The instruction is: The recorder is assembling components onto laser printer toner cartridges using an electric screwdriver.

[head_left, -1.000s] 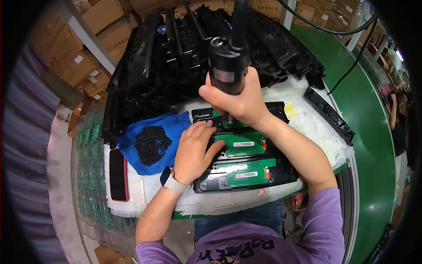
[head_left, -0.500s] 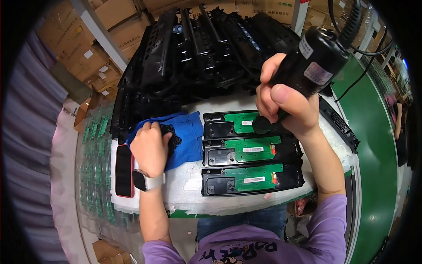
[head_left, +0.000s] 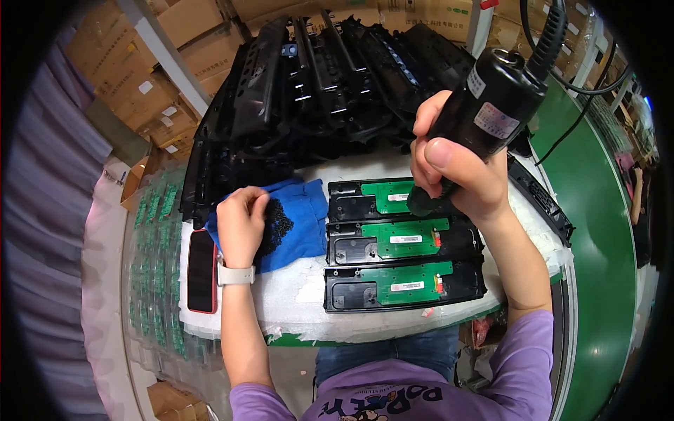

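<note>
My right hand [head_left: 470, 172] is wrapped round a black corded electric screwdriver [head_left: 488, 105]. Its lower end points down at the right part of the farthest black plastic panel [head_left: 351, 205], and the bit tip is hidden. Three such panels lie in a column, each with a green circuit board [head_left: 414, 240] on it. At the left, my left hand [head_left: 240, 221] has its fingers curled and pressed together beside a pile of small black screws [head_left: 278, 230]. The pile rests on a blue cloth [head_left: 309, 210]. Whatever the left fingertips hold is too small to make out.
Long black plastic housings [head_left: 309, 91] are heaped at the back. A phone [head_left: 202, 270] with a red edge lies left of the cloth. Clear trays of green boards [head_left: 154, 266] stand farther left. A black cable [head_left: 579, 119] hangs at the right, near a green surface [head_left: 604, 281].
My left hand has drawn back and up from the screws, its fingers now closed together. The screwdriver in my right hand has shifted slightly left and stays over the far panel.
</note>
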Motion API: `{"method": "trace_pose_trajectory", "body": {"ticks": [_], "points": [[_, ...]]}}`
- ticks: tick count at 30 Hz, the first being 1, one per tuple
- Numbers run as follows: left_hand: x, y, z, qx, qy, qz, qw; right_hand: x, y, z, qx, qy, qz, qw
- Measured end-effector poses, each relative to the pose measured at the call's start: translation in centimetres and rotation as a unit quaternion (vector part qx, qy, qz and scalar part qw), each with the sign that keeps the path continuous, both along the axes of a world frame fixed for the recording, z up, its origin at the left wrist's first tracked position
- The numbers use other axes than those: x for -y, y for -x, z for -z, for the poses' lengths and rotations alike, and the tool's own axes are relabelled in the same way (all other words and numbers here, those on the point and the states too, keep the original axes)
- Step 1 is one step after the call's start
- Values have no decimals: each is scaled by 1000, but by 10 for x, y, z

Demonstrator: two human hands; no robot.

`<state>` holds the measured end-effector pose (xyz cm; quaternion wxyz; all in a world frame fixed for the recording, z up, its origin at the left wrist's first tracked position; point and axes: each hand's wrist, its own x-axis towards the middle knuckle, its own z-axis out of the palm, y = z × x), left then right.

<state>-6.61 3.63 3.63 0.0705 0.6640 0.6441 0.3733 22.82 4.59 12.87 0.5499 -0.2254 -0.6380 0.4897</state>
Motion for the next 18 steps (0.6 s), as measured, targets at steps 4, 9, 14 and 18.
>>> {"method": "trace_pose_trajectory", "body": {"ticks": [4, 9, 14, 18], "points": [[5, -33, 4, 583, 153, 163, 781, 1, -2, 1, -18, 0, -11, 1000], [18, -73, 11, 735, 265, 252, 571, 6, -1, 3, -63, -1, -40, 997], [25, -85, 12, 731, 312, 267, 545, 8, -3, 3, -124, -30, -84, 988], [32, -93, 8, 714, 328, 265, 559, 9, -4, 4, -159, -55, -105, 980]]}}
